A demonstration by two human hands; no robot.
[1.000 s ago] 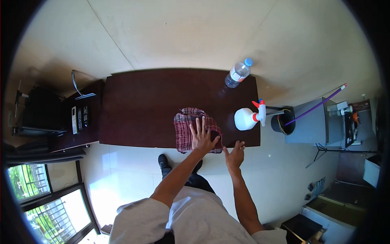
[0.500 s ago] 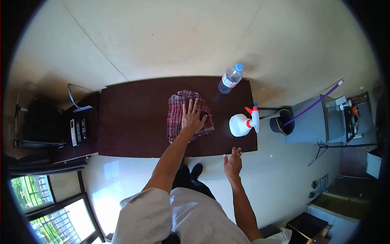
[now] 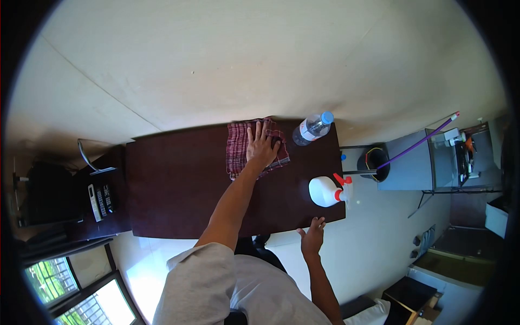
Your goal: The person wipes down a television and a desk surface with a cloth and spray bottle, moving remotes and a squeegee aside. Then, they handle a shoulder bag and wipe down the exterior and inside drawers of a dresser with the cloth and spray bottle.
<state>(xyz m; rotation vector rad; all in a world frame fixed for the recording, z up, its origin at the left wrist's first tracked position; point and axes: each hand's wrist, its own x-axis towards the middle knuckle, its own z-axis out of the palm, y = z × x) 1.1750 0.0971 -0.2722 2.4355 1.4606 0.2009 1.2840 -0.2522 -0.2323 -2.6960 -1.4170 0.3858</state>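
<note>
My left hand (image 3: pixel 261 150) lies flat with its fingers spread, pressing on a red and dark plaid cloth (image 3: pixel 238 149). The cloth rests rumpled on the dark brown table (image 3: pixel 179 184), its far side at the table's back edge by the wall. Beyond the near right edge of the table hovers my right hand (image 3: pixel 312 238), thumb apart and fingers slightly bent, with nothing in it. Nearest to it is a white spray bottle (image 3: pixel 323 192) with a red and white trigger head. A clear plastic bottle (image 3: pixel 313 130) with a blue cap stands at the back right.
To the left, a side table holds a telephone (image 3: pixel 101 201) and a curved stand (image 3: pixel 92 157). Past the table's right end sits a black bin (image 3: pixel 370 163) with a purple stick (image 3: pixel 417 144) sticking out. A grey cabinet (image 3: pixel 403 168) stands beside it. Windows (image 3: pixel 95 300) are at lower left.
My left hand has pushed the cloth away from me, up to the back edge of the table. The camera has tilted upward. My right hand stays by the near right edge.
</note>
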